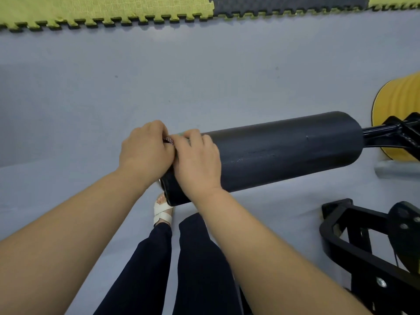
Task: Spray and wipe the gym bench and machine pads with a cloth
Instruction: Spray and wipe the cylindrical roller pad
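Here, the cloth (168, 140) is pinched by curled fingers of the left hand (145, 152) and right hand (198, 163) at the near end of the black pad (284, 153). It should be rubbed firmly all round.

Cloth (168, 140) mostly hidden; yel. roller (400, 119) cropped

Grey floor (204, 76), yellow and dark interlocking foam mats (91, 10) along top, yellow ribbed disc (400, 98) at right, white sandal (162, 213)
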A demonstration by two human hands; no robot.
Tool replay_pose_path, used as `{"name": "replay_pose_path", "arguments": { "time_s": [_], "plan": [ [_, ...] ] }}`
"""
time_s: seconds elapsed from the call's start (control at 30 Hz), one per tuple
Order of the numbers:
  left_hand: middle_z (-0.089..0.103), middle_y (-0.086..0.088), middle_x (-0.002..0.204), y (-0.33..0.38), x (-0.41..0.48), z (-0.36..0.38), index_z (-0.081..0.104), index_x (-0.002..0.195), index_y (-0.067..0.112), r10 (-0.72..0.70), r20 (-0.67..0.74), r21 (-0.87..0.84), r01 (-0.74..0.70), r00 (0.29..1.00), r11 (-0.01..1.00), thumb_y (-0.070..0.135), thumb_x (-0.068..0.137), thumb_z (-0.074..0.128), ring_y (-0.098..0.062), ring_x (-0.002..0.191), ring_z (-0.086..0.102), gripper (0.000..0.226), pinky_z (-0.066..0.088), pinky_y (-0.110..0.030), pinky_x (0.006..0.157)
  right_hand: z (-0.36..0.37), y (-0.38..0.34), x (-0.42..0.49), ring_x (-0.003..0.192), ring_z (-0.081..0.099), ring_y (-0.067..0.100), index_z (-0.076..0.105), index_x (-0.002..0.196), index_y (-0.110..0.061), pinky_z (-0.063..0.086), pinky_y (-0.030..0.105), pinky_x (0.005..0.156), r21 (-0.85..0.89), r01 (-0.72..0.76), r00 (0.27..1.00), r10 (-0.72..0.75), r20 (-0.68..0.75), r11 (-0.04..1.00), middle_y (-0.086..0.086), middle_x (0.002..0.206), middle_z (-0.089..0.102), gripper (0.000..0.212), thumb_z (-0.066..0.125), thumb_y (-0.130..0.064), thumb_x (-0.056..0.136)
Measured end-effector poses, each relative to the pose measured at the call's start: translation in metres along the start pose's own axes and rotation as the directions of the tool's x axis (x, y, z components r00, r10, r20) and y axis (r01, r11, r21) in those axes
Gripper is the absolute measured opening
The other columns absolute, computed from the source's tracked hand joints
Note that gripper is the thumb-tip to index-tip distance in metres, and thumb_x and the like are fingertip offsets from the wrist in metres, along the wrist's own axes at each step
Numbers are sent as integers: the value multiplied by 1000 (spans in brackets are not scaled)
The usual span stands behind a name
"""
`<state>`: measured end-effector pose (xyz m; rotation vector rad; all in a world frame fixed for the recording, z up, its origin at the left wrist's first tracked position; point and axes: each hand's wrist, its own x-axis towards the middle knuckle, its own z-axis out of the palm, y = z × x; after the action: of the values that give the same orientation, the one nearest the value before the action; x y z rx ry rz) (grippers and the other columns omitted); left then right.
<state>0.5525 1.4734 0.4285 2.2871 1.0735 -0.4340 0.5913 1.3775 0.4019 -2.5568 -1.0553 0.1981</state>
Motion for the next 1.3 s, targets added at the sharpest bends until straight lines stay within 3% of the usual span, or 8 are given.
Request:
{"name": "replay_pose_path", "arguments": {
  "time_s": [0.17,0.3,0.43,0.63,0.77,0.9,1.07,1.3],
  "plan": [
    [48,-6,130,19,-7,17,52,124,17,121,41,34,-122,992,992,15,86,47,-28,121,39,38,33,-36,96,-31,92,7,63,55,33,72,85,-20,44,33,55,-114,43,995,-53,-80,993,9,87,64,28,46,-22,76],
    [45,-2,136,45,-13,30,48,132,18,262,27,48,-263,965,964,21,90,45,-23,126,36,42,21,-31,107,-73,187,13,76,54,41,72,98,-15,47,40,66,-255,-197,974,158,-165,947,18,99,62,27,49,-21,85],
    [41,-1,139,65,-14,38,42,136,19,334,56,42,-336,941,941,23,91,43,-22,128,33,45,19,-32,111,-88,211,23,104,47,39,62,122,-20,37,40,85,-186,-599,795,551,-253,779,14,124,51,31,46,-25,96],
    [43,-5,140,87,-13,50,40,137,15,316,65,-21,-316,946,949,17,88,44,-23,130,35,49,23,-34,110,-39,108,-10,69,51,31,70,96,-20,40,33,59,-100,-165,981,153,-118,981,13,95,60,19,56,-18,84],
    [38,-2,144,95,-14,53,33,141,20,303,98,52,-309,948,950,22,90,41,-23,133,31,52,23,-43,111,-65,170,-21,66,51,30,65,100,-20,43,33,57,-117,136,983,-149,-110,984,13,94,62,20,59,-13,83],
    [28,1,148,103,-13,56,23,145,24,298,142,140,-317,944,938,29,92,38,-23,135,23,54,21,-51,111,-104,278,-17,71,51,36,63,103,-24,46,38,62,-294,-110,964,30,-263,949,18,98,61,21,57,-15,86],
    [23,0,152,103,-1,59,20,146,27,233,135,231,-259,963,938,48,94,34,-26,139,18,58,20,-54,110,-115,307,-6,97,52,39,66,112,-11,39,36,84,-10,-618,728,567,-385,786,22,114,51,29,50,-24,93],
    [39,-1,141,101,2,60,35,138,28,152,152,254,-187,977,949,58,91,29,-26,129,35,56,28,-49,102,-51,156,-28,73,40,17,69,95,-19,42,30,61,-11,-170,950,161,-267,985,-7,89,55,14,62,-21,83]
  ]
}}
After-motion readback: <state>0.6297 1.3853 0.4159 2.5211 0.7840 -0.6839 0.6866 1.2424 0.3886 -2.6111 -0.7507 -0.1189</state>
